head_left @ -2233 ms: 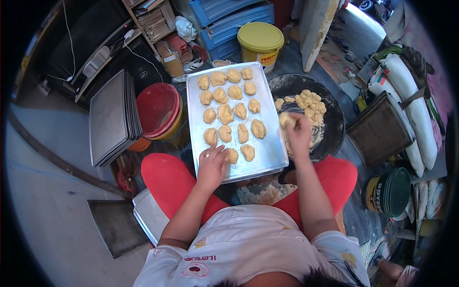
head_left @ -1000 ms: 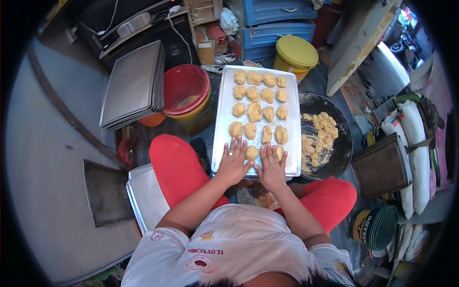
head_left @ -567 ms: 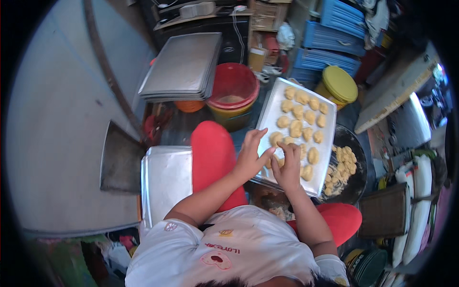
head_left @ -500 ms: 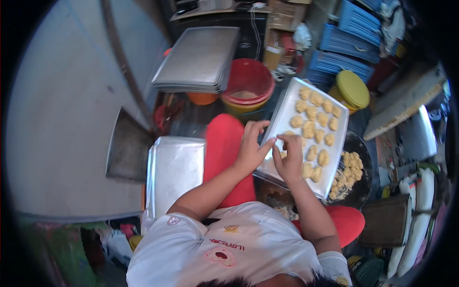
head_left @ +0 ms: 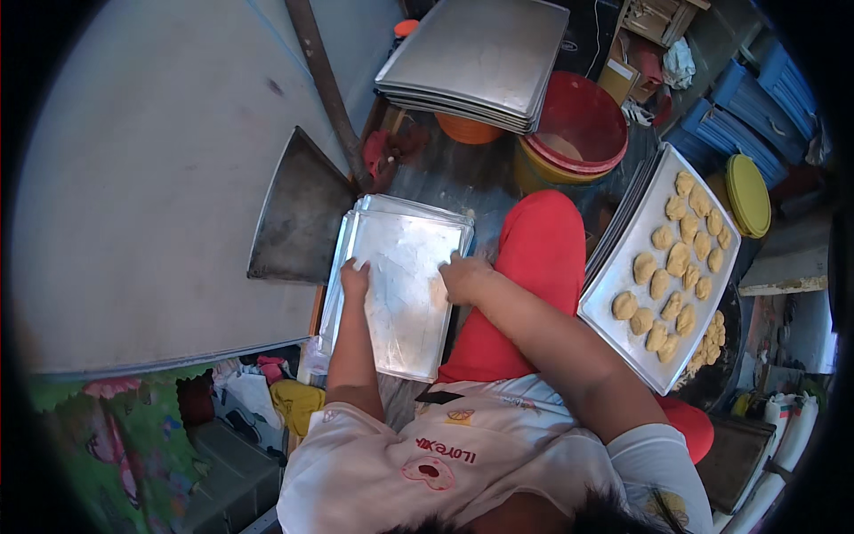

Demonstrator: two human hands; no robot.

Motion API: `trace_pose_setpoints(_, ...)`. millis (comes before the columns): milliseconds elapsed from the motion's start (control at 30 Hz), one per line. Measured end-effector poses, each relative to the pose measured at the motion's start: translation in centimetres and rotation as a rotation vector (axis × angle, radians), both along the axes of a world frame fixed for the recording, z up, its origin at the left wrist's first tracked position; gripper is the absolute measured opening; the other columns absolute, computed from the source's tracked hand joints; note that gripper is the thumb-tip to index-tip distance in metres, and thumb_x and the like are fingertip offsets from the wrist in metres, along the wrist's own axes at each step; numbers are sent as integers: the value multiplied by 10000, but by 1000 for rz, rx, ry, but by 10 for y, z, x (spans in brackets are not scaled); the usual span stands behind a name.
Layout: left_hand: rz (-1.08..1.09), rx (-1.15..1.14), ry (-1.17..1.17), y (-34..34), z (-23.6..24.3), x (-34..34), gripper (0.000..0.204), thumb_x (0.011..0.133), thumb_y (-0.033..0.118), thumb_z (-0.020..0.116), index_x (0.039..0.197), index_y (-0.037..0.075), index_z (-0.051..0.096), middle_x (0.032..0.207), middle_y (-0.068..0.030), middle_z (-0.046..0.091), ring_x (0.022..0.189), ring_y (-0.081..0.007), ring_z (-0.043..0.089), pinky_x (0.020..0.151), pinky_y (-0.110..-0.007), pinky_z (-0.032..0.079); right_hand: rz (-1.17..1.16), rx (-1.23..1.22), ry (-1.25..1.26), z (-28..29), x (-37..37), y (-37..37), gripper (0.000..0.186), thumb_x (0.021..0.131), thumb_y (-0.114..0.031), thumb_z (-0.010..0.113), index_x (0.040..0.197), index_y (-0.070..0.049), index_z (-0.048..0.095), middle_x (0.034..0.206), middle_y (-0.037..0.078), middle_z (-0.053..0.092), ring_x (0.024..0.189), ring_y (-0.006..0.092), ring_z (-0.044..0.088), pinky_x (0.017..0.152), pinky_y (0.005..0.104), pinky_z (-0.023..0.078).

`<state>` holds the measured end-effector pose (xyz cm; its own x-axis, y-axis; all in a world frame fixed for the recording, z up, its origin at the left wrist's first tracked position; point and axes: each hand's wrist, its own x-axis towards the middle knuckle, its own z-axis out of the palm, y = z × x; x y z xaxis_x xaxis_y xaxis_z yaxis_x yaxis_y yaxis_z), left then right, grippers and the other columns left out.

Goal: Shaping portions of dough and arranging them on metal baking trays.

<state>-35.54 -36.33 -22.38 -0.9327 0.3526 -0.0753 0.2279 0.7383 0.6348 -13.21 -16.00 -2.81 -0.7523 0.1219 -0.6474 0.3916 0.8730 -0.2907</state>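
Observation:
A bare silver baking tray [head_left: 405, 294] lies on top of a stack in front of me, to the left of my red-clad knee. My left hand [head_left: 356, 276] grips its left rim. On the opposite rim my right hand [head_left: 463, 278] is closed, its fingers curled at the edge and partly hidden. To the right, another baking tray [head_left: 598, 301] carries rows of pale yellow dough pieces [head_left: 677, 260]. That tray sits tilted on several others. Behind it, more dough lumps [head_left: 709, 345] show in a dark round pan.
Stacked metal trays [head_left: 476, 58] stand at the far side, beside a red bucket [head_left: 576, 120]. A dark metal sheet [head_left: 298, 218] leans against the pale panel at left. A yellow-lidded pail [head_left: 748, 196] and blue plastic furniture [head_left: 743, 116] occupy the far right.
Both hands have left the dough-laden tray and moved left to the bare tray's rims. The view has turned left, so the dough tray now appears farther right.

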Motion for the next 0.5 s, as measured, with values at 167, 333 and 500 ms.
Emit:
trace_pose_setpoints(167, 36, -404, -135, -91, -92, -47, 607, 781, 317, 615, 1216, -75, 458, 1168, -285, 528, 1041, -418, 558, 872, -488, 475, -19, -406, 456, 2, -2, 6, 522, 777, -254, 632, 1252, -74, 512, 1246, 184, 506, 1091, 323, 556, 891, 420, 468)
trace_pose_setpoints(333, 55, -324, 121, -77, -93, -48, 489, 749, 315, 677, 1023, -79, 579, 962, -251, 605, 919, -388, 583, 817, -457, 463, -115, -310, 288, -1, -19, 10, 429, 765, -217, 624, 1160, -55, 580, 1165, 171, 567, 1066, 319, 569, 878, 431, 471)
trace_pose_setpoints(500, 109, 35, -390, -56, -15, -46, 270, 899, 260, 588, 805, 9, 551, 567, -11, 471, 495, -107, 431, 467, -292, 358, -105, -228, 297, -6, -24, 7, 318, 740, -179, 609, 1015, -31, 669, 1052, 166, 645, 964, 300, 631, 792, 441, 517)
